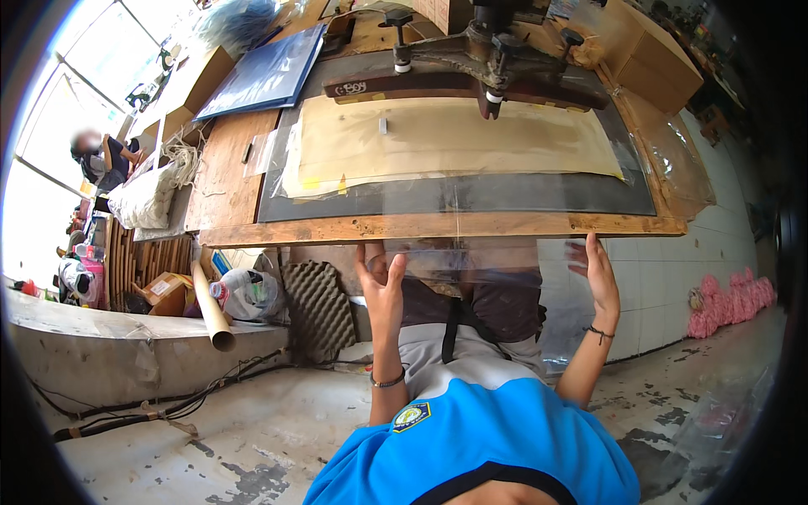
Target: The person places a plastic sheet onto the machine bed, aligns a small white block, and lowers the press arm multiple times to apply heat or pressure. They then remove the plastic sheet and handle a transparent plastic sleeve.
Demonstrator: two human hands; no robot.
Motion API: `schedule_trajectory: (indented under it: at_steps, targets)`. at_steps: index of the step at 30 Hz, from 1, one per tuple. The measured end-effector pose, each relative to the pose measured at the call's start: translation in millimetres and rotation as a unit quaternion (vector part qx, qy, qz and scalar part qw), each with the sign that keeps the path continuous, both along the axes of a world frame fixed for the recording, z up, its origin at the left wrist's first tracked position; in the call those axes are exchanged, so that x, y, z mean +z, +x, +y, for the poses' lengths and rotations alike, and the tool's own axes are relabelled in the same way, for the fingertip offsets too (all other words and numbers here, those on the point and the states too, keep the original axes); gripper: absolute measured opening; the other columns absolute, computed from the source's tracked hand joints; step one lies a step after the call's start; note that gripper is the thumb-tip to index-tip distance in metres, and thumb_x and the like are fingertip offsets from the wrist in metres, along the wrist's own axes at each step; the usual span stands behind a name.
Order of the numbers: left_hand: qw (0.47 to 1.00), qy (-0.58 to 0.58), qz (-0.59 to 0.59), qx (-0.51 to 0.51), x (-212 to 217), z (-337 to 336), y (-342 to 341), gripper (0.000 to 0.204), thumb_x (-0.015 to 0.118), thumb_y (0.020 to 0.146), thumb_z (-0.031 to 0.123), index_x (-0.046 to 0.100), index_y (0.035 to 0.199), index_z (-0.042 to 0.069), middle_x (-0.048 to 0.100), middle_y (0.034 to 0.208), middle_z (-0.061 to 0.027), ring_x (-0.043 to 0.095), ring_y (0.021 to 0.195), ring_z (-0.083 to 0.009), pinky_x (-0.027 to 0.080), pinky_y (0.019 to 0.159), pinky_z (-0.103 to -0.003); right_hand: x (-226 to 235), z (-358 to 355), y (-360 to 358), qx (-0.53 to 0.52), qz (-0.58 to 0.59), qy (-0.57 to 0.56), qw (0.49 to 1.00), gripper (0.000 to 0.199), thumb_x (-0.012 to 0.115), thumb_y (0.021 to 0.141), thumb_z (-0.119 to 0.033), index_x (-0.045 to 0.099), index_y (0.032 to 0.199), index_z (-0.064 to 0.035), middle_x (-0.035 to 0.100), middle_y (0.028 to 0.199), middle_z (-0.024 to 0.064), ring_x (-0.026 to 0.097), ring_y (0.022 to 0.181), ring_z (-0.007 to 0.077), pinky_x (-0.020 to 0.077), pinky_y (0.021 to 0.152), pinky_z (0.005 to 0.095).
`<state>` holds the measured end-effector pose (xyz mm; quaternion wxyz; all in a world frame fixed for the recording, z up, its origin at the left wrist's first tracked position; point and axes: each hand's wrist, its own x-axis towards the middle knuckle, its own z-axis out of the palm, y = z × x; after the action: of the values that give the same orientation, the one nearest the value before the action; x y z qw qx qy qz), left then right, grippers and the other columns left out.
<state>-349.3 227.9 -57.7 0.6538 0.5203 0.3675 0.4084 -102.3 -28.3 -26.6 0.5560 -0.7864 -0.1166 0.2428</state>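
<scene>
Below the table's front edge, my left hand [384,290] is raised with thumb and fingers spread apart. Across from it, my right hand [598,278] is up at the same height, its fingers also apart. Neither hand visibly grips anything. Between them a clear plastic film [497,257] shows faintly by its reflections; whether the fingers touch it I cannot tell. On the table, a yellowish sheet [471,139] lies on a dark grey board [370,202], under a press with a dark bar [463,87]. A small grey piece [383,126] sits on the sheet.
A wooden strip [471,225] edges the table front. Blue plastic-covered sheets [265,74] lie at the back left, and a cardboard box [648,55] stands back right. A cardboard tube [210,307] and grey egg-crate foam [316,307] are lower left. Another person [105,160] sits far left.
</scene>
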Motion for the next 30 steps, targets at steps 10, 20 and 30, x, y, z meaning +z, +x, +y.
schedule_trajectory:
  at_steps: [10, 20, 30]
  targets:
    - [0.983, -0.068, -0.064, -0.161, 24.2, 13.8, -8.0, 0.022, 0.061, 0.103, 0.018, 0.062, 0.111, -0.002, 0.069, 0.086, -0.0055, 0.063, 0.067, -0.0088, 0.052, 0.060, -0.024, 79.4, 46.6, -14.6, 0.088, -0.049, 0.113, 0.988, 0.031, 0.063, 0.102, -0.034, 0.060, 0.099, -0.0031, 0.066, 0.079, 0.0043, 0.064, 0.080, 0.0117, 0.0491, 0.078, 0.0264]
    - [0.951, -0.056, -0.141, -0.268, 17.9, 41.9, -49.9, 0.025, 0.062, 0.101, 0.016, 0.060, 0.113, -0.005, 0.069, 0.090, -0.0086, 0.067, 0.069, -0.0153, 0.057, 0.064, -0.032, 78.8, 58.2, -37.2, 0.288, -0.116, 0.457, 0.833, 0.018, 0.069, 0.097, -0.017, 0.057, 0.097, -0.0047, 0.071, 0.086, 0.0117, 0.069, 0.082, 0.0188, 0.0555, 0.077, 0.0345]
    - [0.854, 0.315, 0.394, -0.125, 112.3, 33.4, -19.3, 0.028, 0.078, 0.084, 0.008, 0.065, 0.106, -0.001, 0.068, 0.092, -0.0113, 0.065, 0.091, -0.0174, 0.050, 0.083, -0.030, 4.9, -4.4, -30.1, 0.220, 0.135, 0.166, 0.952, 0.025, 0.071, 0.096, -0.019, 0.060, 0.110, -0.0017, 0.073, 0.096, 0.0124, 0.071, 0.089, 0.0166, 0.0557, 0.081, 0.0296]
